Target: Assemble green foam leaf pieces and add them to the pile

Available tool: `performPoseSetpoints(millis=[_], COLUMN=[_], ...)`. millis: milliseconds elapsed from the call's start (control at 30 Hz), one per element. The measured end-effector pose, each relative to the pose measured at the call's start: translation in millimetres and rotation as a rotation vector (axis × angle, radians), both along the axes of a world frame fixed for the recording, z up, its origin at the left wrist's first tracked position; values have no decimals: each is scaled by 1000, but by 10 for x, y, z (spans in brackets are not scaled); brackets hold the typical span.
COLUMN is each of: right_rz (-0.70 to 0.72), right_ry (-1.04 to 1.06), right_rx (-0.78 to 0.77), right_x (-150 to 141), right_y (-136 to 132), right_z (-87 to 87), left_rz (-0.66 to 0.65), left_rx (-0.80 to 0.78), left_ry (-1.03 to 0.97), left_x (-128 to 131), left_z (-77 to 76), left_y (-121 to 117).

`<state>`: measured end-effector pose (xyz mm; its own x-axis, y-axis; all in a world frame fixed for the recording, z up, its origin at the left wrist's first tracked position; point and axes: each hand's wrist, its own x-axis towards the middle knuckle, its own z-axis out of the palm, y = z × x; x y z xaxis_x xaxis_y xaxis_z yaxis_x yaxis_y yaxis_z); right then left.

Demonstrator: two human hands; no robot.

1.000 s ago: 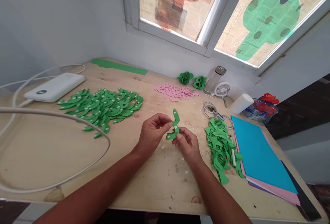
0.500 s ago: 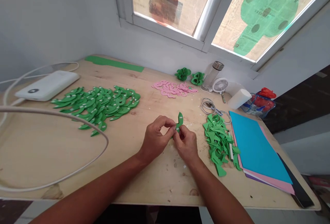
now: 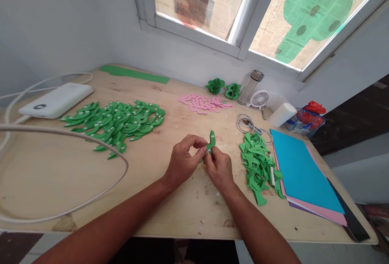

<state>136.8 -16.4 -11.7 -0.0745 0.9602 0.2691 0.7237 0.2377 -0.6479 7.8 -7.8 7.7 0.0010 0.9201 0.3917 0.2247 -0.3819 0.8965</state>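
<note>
A curved green paper cutout (image 3: pixel 212 138) with small white patches on it is held up between my two hands over the middle of the table. My left hand (image 3: pixel 186 156) pinches at its left edge, thumb against forefinger. The lower part of the cutout is gripped by my right hand (image 3: pixel 219 167), whose fingers hide much of it. Both hands' fingertips nearly meet at the cutout. To the left lies a spread pile of similar green cutouts (image 3: pixel 118 120), with white patches. On the right is a heap of green paper scraps (image 3: pixel 255 162).
Pink cutouts (image 3: pixel 205 103) lie behind my hands, near two green paper balls (image 3: pixel 215 86). A bottle (image 3: pixel 251 86), a small fan (image 3: pixel 259 99) and scissors (image 3: pixel 257 129) are at the back right. Blue sheets (image 3: pixel 306 171) lie right. A white cable (image 3: pixel 124 162) loops up from the power bank (image 3: pixel 57 100).
Both hands have drawn together on the green cutout, and my right hand now covers its lower part. The view has shifted slightly. Little differs over the last half second.
</note>
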Motion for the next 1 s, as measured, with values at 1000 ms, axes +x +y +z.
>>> performPoseSetpoints(millis=[1000], right_rz=[-42], right_ry=[28], right_rx=[-41], right_x=[-2], right_y=[13], right_z=[13], left_rz=[-159], left_rx=[-326], left_ry=[-300], left_x=[-30], left_z=[-44], left_y=[140])
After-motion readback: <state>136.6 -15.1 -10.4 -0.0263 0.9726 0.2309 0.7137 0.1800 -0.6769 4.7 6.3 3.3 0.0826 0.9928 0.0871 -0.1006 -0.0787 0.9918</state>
